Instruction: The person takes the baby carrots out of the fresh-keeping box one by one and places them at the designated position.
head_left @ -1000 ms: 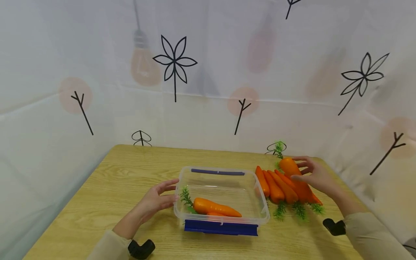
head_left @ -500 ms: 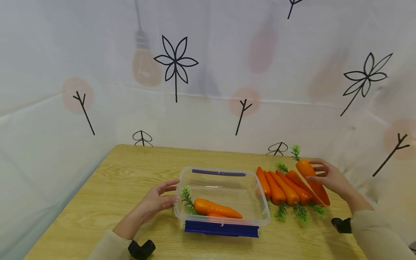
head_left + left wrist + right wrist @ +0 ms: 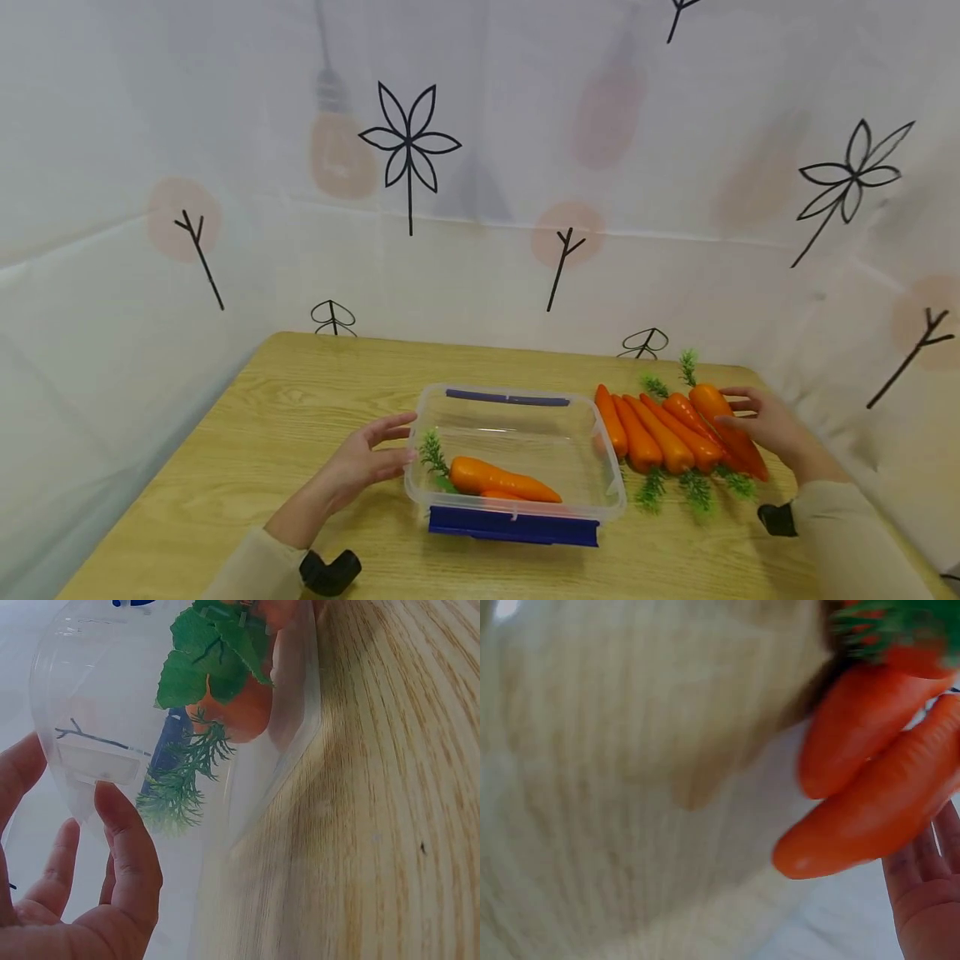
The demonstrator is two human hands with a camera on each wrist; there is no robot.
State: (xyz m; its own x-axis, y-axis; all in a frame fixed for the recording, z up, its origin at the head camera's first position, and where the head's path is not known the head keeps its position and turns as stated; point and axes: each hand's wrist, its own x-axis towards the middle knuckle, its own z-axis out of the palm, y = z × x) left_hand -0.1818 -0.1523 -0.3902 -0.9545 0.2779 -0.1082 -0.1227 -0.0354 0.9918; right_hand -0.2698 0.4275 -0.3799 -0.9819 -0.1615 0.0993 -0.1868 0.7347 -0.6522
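A clear plastic box (image 3: pixel 517 510) with blue latches stands on the table, its near latch hanging down. Inside, along its near side, lies an orange toy carrot (image 3: pixel 498 481) with a green top, partly covering another. At the box's left end my left hand (image 3: pixel 358 467) touches the wall with spread fingertips. To the right of the box, several toy carrots (image 3: pixel 663 437) lie side by side in a row. My right hand (image 3: pixel 772 427) holds the rightmost carrot (image 3: pixel 716 408), thumb over it and fingers at its far side; its leafy end points away from me.
The wooden table (image 3: pixel 300 400) reaches back to a white patterned cloth (image 3: pixel 480 275) hanging behind it and at both sides. Green carrot tops (image 3: pixel 697 492) stick out toward me from the row. A black wrist camera (image 3: pixel 776 519) sits below my right hand.
My right hand has carried a carrot rightward from over the row, then lowered it at the row's right end. The left hand and the box have stayed in place.
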